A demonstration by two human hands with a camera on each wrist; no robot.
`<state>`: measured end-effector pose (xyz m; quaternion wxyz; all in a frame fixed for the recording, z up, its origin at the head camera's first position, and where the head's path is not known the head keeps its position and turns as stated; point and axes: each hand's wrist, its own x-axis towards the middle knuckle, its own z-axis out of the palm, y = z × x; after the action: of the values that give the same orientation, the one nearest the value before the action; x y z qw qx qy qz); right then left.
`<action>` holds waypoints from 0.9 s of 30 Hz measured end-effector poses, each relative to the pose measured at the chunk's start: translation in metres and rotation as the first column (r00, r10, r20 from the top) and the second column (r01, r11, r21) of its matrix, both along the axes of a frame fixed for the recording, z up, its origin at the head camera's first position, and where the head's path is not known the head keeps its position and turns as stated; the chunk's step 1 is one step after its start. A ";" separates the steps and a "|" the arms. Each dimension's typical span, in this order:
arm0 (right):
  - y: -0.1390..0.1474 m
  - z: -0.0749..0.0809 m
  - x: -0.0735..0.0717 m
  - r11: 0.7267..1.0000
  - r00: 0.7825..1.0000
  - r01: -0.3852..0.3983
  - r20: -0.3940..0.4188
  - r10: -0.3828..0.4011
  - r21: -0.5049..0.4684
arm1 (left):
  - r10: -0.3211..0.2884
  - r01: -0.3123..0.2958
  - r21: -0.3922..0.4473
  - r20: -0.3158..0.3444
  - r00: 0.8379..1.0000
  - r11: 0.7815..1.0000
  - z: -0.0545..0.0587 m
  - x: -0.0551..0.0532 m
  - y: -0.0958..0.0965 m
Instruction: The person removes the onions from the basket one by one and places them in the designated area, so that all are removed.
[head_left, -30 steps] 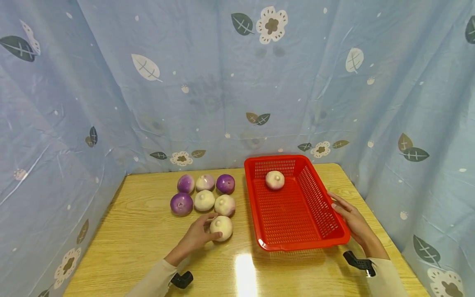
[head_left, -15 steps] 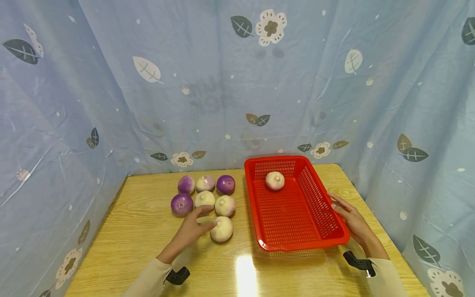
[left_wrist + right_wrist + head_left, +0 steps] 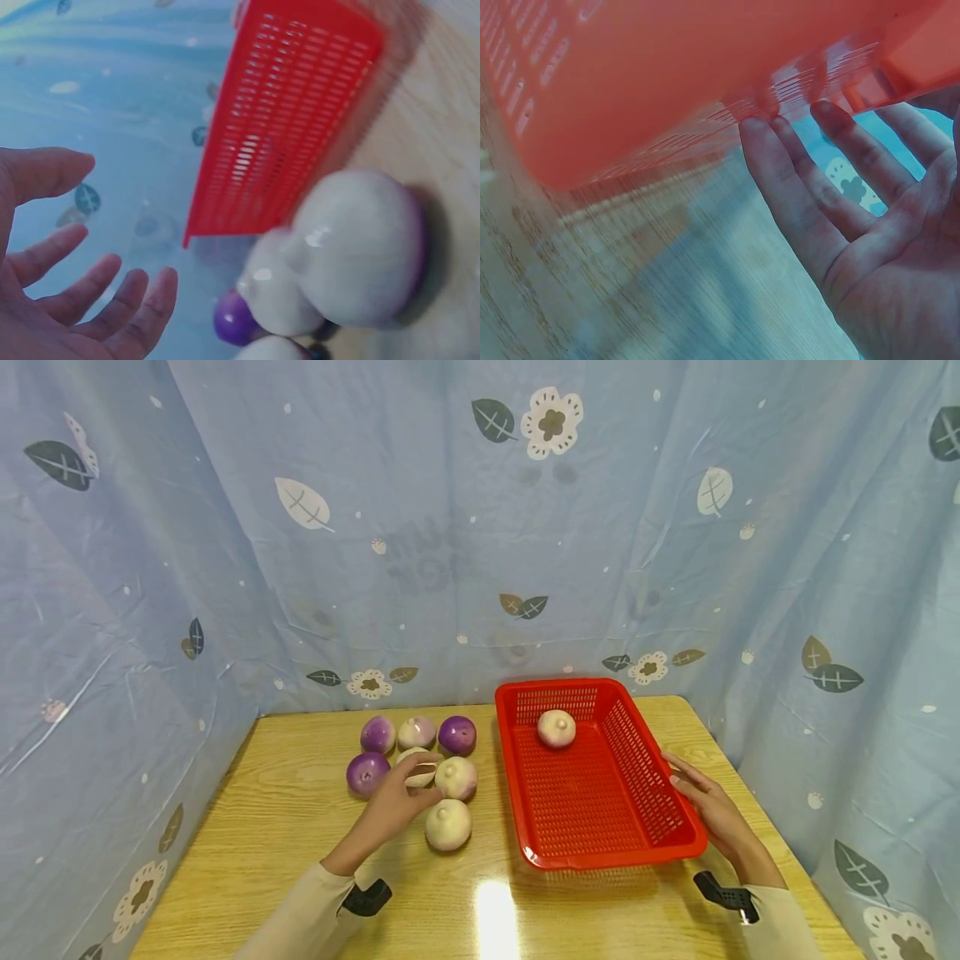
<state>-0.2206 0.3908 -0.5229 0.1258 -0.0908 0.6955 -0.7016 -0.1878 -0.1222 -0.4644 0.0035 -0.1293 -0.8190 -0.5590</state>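
Note:
My left hand (image 3: 401, 797), fingers spread and holding nothing, hovers over a white onion (image 3: 424, 774) and partly hides it. Just right of the hand sit a pinkish-white onion (image 3: 457, 778) and, closer to me, another white onion (image 3: 448, 825). In the left wrist view, the left hand (image 3: 82, 277) is apart from the onions, its fingers loosely bent. A red plastic basket (image 3: 510, 777) stands on the right with one whitish onion (image 3: 557, 728) in it. My right hand (image 3: 712, 810) rests against the basket's right side; in the right wrist view, its fairly straight fingers (image 3: 780, 180) touch the outer wall.
Behind and left of the left hand lie a purple onion (image 3: 367, 774), a purple-and-white onion (image 3: 378, 735), a pale onion (image 3: 417, 732) and a dark purple onion (image 3: 457, 736). The wooden table (image 3: 262, 827) is bordered by a blue patterned curtain (image 3: 420, 568).
My left hand has come off the nearest white onion, which stays in place, and shifted up and back over the white onion behind it. The right hand and basket hold still.

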 end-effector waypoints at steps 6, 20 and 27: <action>0.000 0.001 0.000 1.000 1.000 -0.003 -0.003 0.003 -0.008 | 0.001 -0.001 0.002 -0.008 1.000 1.000 0.016 -0.008 0.011; 0.000 0.001 0.001 1.000 1.000 -0.005 0.002 0.005 -0.014 | -0.031 0.033 0.021 -0.082 0.996 0.999 0.058 -0.033 0.047; -0.001 0.001 0.002 1.000 1.000 0.000 0.000 0.000 -0.002 | 0.001 0.005 0.053 -0.111 0.994 0.999 0.060 -0.055 0.069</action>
<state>-0.2186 0.3901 -0.5220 0.1254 -0.0910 0.6948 -0.7023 -0.2428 -0.0534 -0.4040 0.0517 -0.1608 -0.8024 -0.5725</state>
